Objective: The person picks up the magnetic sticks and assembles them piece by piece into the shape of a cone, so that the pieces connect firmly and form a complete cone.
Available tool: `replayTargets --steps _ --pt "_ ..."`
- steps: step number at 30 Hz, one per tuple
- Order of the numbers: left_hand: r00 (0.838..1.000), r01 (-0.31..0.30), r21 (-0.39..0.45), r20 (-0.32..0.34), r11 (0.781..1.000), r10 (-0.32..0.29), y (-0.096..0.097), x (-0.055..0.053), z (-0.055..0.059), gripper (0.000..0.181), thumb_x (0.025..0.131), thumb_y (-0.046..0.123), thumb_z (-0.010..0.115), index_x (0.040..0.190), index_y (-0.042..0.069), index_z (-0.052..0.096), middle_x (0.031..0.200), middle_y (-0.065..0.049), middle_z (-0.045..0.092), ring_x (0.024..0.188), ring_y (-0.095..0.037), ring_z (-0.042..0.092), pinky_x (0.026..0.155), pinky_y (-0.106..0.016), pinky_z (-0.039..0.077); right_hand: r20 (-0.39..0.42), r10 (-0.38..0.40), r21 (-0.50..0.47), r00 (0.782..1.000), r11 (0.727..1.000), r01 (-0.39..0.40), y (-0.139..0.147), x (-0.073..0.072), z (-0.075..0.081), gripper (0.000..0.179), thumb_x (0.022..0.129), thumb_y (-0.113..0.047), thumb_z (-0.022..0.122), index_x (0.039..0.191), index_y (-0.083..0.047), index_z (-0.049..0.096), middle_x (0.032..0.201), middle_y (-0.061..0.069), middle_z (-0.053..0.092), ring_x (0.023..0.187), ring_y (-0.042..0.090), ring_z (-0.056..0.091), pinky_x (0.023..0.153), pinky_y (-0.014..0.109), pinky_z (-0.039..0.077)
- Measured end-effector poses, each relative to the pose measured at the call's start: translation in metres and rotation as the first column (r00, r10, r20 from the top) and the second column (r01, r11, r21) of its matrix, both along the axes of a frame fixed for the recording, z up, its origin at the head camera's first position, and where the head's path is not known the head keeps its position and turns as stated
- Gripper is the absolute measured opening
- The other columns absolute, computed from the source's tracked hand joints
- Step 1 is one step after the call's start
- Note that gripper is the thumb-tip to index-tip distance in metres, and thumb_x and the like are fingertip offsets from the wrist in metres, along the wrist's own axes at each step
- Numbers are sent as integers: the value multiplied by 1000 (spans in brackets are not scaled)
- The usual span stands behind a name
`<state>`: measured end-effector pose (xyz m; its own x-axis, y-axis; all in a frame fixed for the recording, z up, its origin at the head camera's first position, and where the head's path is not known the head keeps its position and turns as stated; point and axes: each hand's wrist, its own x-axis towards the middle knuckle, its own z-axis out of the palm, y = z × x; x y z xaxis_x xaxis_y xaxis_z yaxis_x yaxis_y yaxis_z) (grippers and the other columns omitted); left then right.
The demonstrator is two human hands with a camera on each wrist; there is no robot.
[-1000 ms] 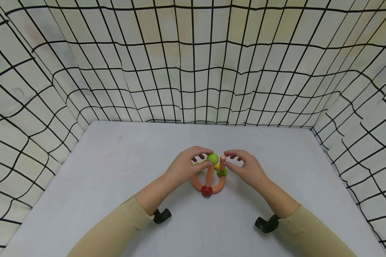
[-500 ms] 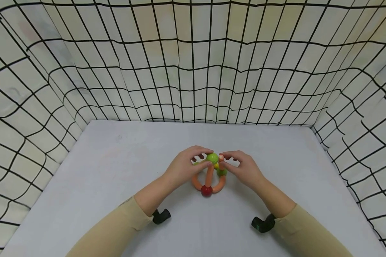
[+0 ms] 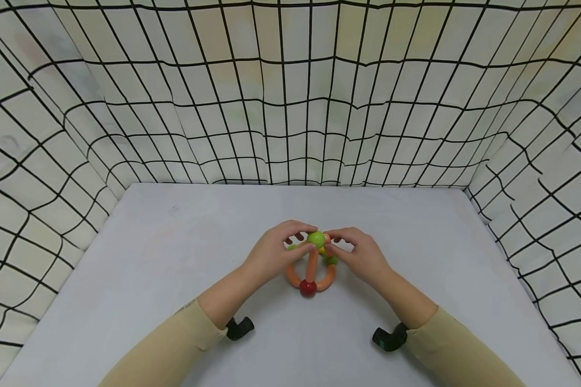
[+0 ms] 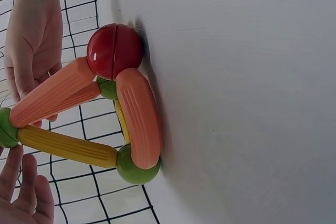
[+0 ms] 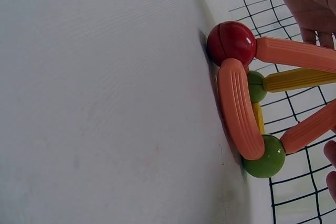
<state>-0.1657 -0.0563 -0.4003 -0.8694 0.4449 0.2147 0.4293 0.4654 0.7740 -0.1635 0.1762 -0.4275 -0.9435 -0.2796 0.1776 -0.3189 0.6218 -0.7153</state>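
A toy frame of balls and rods stands on the white table. Its top green ball (image 3: 316, 239) is pinched between the thumb and fingers of my left hand (image 3: 269, 248). My right hand (image 3: 360, 252) pinches the upper end of an orange rod (image 5: 311, 128), which rises from a green ball (image 5: 265, 157) at the base and leans towards the top ball; whether they touch is hidden. A straight orange rod (image 3: 312, 266) links the top ball to a red ball (image 3: 307, 288) in front. A yellow rod (image 4: 68, 147) slopes down from the top ball, and curved orange rods form the base.
The white table (image 3: 198, 226) runs back to walls of black netting (image 3: 290, 107) over pale sheets, behind and on both sides. Black wrist-worn pieces (image 3: 240, 328) hang below both sleeves, close to the tabletop.
My right hand has moved left, tilting the orange rod until its upper end is beside the top green ball. My left hand keeps its grip on that ball. The head view has shifted slightly.
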Motion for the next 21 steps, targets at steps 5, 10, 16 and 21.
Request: replayTargets --steps 5,10,16,21 --pt "1000 -7 11 7 1000 7 -3 2 0 33 91 31 73 123 28 68 117 17 63 104 -21 59 85 -45 50 -11 11 15 1000 1000 -10 -3 0 2 32 90 -32 74 120 -19 72 110 -3 69 109 20 60 94 50 48" --pt "1000 -14 -2 -6 1000 14 -5 3 -1 32 91 31 74 123 28 68 116 18 62 102 -16 59 84 -40 50 -36 32 19 999 999 -31 -6 0 2 31 90 -30 75 119 -19 73 110 -5 70 108 19 60 92 48 49" --pt "1000 -14 3 -12 1000 14 -5 3 -2 32 91 31 74 123 27 68 116 16 63 102 -18 59 83 -40 50 -71 71 41 995 997 -68 -8 -1 1 27 90 -27 75 115 -18 75 108 -7 71 105 15 60 90 44 50" --pt "1000 -11 15 -9 1000 11 -5 2 -3 32 92 33 73 123 28 68 115 17 62 102 -18 59 84 -40 50 -103 96 56 990 994 -91 -10 -1 1 25 89 -24 76 113 -18 76 107 -7 72 102 15 61 90 42 50"
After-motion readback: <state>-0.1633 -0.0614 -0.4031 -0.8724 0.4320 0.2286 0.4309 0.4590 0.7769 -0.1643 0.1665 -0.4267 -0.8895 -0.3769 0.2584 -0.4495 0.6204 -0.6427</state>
